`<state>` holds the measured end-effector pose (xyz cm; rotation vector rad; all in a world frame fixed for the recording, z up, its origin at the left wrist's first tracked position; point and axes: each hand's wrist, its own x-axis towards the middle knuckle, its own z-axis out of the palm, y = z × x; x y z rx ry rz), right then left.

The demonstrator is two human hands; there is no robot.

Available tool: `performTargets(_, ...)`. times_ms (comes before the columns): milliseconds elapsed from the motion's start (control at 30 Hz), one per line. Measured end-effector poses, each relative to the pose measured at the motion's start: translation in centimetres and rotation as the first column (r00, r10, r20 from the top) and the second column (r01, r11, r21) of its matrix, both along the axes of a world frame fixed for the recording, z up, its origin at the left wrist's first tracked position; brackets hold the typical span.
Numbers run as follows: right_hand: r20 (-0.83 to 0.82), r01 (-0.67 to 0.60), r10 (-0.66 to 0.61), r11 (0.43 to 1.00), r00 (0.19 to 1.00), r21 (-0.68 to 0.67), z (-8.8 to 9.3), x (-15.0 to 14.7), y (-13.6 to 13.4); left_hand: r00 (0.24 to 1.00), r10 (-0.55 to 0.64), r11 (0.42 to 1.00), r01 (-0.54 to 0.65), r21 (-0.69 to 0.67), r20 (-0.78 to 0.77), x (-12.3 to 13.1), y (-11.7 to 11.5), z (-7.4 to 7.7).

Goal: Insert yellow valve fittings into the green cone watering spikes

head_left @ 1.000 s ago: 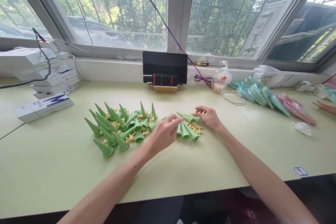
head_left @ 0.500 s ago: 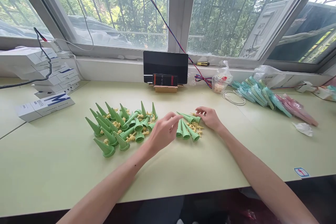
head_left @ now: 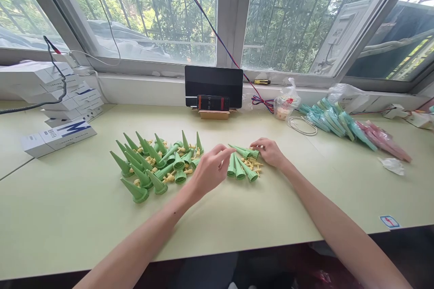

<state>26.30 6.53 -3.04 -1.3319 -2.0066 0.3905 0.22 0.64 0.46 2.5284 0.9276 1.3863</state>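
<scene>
Several green cones (head_left: 135, 192) stand and lie in a large heap at centre left, mixed with small yellow parts (head_left: 169, 178). A smaller group of green cones (head_left: 240, 170) and yellow pieces (head_left: 259, 170) lies between the hands. My left hand (head_left: 212, 167) is at the left edge of this group, its thumb and index finger reaching to a green cone's tip; whether they grip it is unclear. At the group's back right, my right hand (head_left: 267, 150) is closed with fingertips together beside the yellow pieces; what it pinches is too small to name.
A black tablet (head_left: 213, 81) and a phone (head_left: 213, 103) stand at the back. White boxes (head_left: 59, 137) are at the left. A plastic bag (head_left: 286, 103), a white cable (head_left: 302, 126), and teal (head_left: 327, 117) and pink packets (head_left: 384, 140) lie to the right.
My right hand has shifted slightly left and its fingertips are lower among the yellow pieces. The small yellow piece that showed at its fingertips is now mostly hidden. My left hand has barely moved.
</scene>
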Motion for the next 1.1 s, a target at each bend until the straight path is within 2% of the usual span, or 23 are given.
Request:
performTargets(333,0.016,-0.003,0.003,1.000,1.000,0.007,-0.1,0.1,0.0,1.000,-0.001,1.000,0.001,-0.013,-0.003,-0.1,0.0,-0.1)
performTargets(533,0.000,0.064,-0.064,0.997,0.998,0.046,-0.1,0.1,0.2,1.000,-0.006,1.000,0.006,-0.013,0.004,-0.1,-0.1,0.0)
performTargets(767,-0.079,0.103,-0.095,0.990,0.992,0.097,0.9,-0.6,-0.5,1.000,0.010,1.000,-0.010,-0.004,0.007,-0.1,0.0,0.0)
performTargets(900,-0.182,0.104,-0.070,0.977,0.981,0.185,2.2,-1.6,-1.7,1.000,0.028,0.999,-0.028,-0.020,0.012,-0.2,0.1,0.0)
performTargets(1100,-0.269,-0.002,0.070,0.970,0.961,0.243,3.6,-4.3,-4.4,0.999,0.053,0.998,-0.053,-0.037,-0.015,-0.1,-0.1,-0.1)
